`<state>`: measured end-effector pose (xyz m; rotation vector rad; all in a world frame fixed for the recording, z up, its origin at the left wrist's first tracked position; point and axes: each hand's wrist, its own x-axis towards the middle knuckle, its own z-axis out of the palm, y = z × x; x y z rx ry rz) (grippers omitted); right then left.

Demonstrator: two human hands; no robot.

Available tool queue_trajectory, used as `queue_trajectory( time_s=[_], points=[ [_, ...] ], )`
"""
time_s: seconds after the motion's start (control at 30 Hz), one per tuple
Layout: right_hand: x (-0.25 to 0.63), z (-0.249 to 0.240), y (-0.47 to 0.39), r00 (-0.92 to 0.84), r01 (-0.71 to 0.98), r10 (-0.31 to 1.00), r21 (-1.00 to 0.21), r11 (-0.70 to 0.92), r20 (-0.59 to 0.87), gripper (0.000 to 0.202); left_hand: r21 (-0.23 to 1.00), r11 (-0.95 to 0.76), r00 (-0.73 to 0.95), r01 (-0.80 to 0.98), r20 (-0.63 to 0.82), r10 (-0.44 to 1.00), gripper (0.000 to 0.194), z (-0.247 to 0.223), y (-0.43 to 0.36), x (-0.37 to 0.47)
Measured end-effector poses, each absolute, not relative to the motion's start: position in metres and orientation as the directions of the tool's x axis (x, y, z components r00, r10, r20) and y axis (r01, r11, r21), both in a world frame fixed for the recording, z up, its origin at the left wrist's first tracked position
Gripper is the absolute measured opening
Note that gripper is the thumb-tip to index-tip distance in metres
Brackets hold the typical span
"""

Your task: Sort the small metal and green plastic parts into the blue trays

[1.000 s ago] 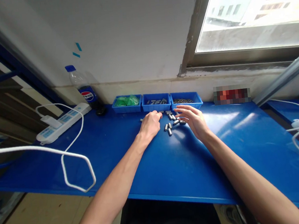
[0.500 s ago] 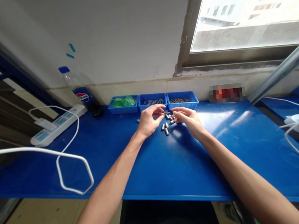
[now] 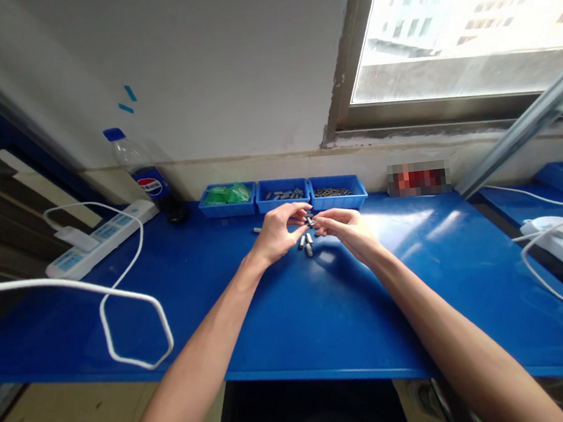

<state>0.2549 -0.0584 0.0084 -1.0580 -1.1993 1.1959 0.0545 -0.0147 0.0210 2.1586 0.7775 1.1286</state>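
My left hand hovers over the blue table with thumb and fingers apart in a C shape, its fingertips close to a small pile. My right hand faces it from the other side, thumb and fingers pinched together. A small grey metal piece sits at the right fingertips and looks gripped by them; its exact shape is too small to make out. Several short silver-grey metal pieces lie on the table between and below the hands. Fingers hide part of the pile.
Along the wall stand blue bins with green packets, grey metal pieces and thin brown metal parts. One loose piece lies left of my hands. A cola bottle, power strip and white cable are at left.
My right hand has come left, nearer my left hand, and the gap between their fingertips is smaller. The whole view has shifted slightly.
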Motion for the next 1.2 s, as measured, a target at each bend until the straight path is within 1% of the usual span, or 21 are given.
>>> queue_trajectory(
  time_s=[0.1,0.17,0.2,0.23,0.27,0.33,0.4,0.43,0.47,0.53,0.6,0.63,0.67,0.73,0.8,0.9,1.0,1.07,1.1,1.17,1.2],
  points=[
    [0.258,0.009,-0.056,0.081,-0.113,0.978,-0.973,0.200,0.192,0.030,0.608,-0.687,0.492,0.399,0.490,0.719,0.038,0.023,-0.012,0.049],
    [0.262,0.010,-0.054,0.133,-0.100,0.955,-0.955,0.279,0.265,0.045,0.528,-0.663,0.472,0.531,0.465,0.749,0.027,0.026,-0.011,0.044],
    [0.264,0.011,-0.053,0.149,-0.061,0.946,-0.952,0.300,0.288,0.053,0.483,-0.633,0.453,0.606,0.445,0.773,0.022,0.027,-0.011,0.041],
    [0.267,0.011,-0.052,0.166,0.016,0.939,-0.953,0.304,0.302,0.056,0.435,-0.586,0.426,0.684,0.415,0.804,0.021,0.029,-0.011,0.039],
    [0.270,0.012,-0.052,0.184,0.133,0.932,-0.947,0.291,0.313,0.054,0.386,-0.521,0.386,0.761,0.376,0.843,0.023,0.030,-0.013,0.037],
    [0.276,0.013,-0.053,0.191,0.436,0.924,-0.872,0.222,0.331,0.048,0.318,-0.351,0.272,0.881,0.267,0.925,0.039,0.035,-0.017,0.034],
    [0.279,0.013,-0.056,0.148,0.688,0.937,-0.713,0.132,0.317,0.057,0.298,-0.194,0.160,0.935,0.133,0.978,0.061,0.039,-0.021,0.032],
    [0.279,0.013,-0.058,0.118,0.766,0.950,-0.635,0.098,0.289,0.067,0.300,-0.141,0.128,0.943,0.064,0.990,0.071,0.042,-0.023,0.030],
    [0.278,0.013,-0.061,0.092,0.814,0.963,-0.576,0.073,0.252,0.079,0.306,-0.115,0.121,0.945,0.000,0.993,0.083,0.044,-0.025,0.029],
    [0.275,0.012,-0.065,0.044,0.860,0.983,-0.508,0.054,0.179,0.099,0.321,-0.126,0.166,0.939,-0.101,0.981,0.108,0.047,-0.027,0.025],
    [0.271,0.010,-0.069,-0.025,0.869,0.991,-0.487,0.088,0.134,0.111,0.349,-0.175,0.241,0.921,-0.157,0.958,0.125,0.047,-0.026,0.021],
    [0.269,0.008,-0.070,-0.065,0.865,0.989,-0.487,0.121,0.130,0.115,0.371,-0.201,0.278,0.907,-0.168,0.946,0.128,0.046,-0.025,0.020],
    [0.266,0.006,-0.070,-0.103,0.858,0.985,-0.489,0.158,0.136,0.117,0.394,-0.223,0.308,0.892,-0.169,0.936,0.128,0.043,-0.024,0.019],
    [0.262,0.001,-0.067,-0.160,0.839,0.973,-0.497,0.223,0.167,0.114,0.432,-0.255,0.345,0.865,-0.142,0.928,0.117,0.036,-0.020,0.018],
    [0.256,-0.005,-0.061,-0.178,0.820,0.963,-0.511,0.259,0.202,0.099,0.441,-0.292,0.368,0.849,-0.096,0.925,0.100,0.029,-0.014,0.017],
    [0.246,-0.014,-0.050,-0.222,0.755,0.942,-0.567,0.330,0.254,0.070,0.434,-0.363,0.412,0.824,-0.021,0.911,0.089,0.020,-0.004,0.015],
    [0.238,-0.015,-0.046,-0.261,0.674,0.912,-0.616,0.407,0.317,0.060,0.422,-0.425,0.454,0.801,0.035,0.890,0.067,0.018,0.003,0.012],
    [0.236,-0.011,-0.050,-0.215,0.684,0.912,-0.613,0.396,0.349,0.057,0.426,-0.439,0.460,0.791,0.059,0.886,0.055,0.019,0.005,0.010],
    [0.237,-0.008,-0.054,-0.174,0.711,0.916,-0.598,0.370,0.361,0.054,0.434,-0.436,0.455,0.788,0.068,0.888,0.053,0.020,0.005,0.009],
    [0.242,-0.002,-0.062,-0.063,0.795,0.926,-0.542,0.273,0.373,0.046,0.460,-0.427,0.436,0.779,0.093,0.895,0.055,0.022,0.004,0.010],
    [0.246,0.001,-0.065,0.020,0.849,0.923,-0.495,0.187,0.384,0.043,0.472,-0.422,0.424,0.774,0.109,0.899,0.055,0.023,0.003,0.010]
  ],
)
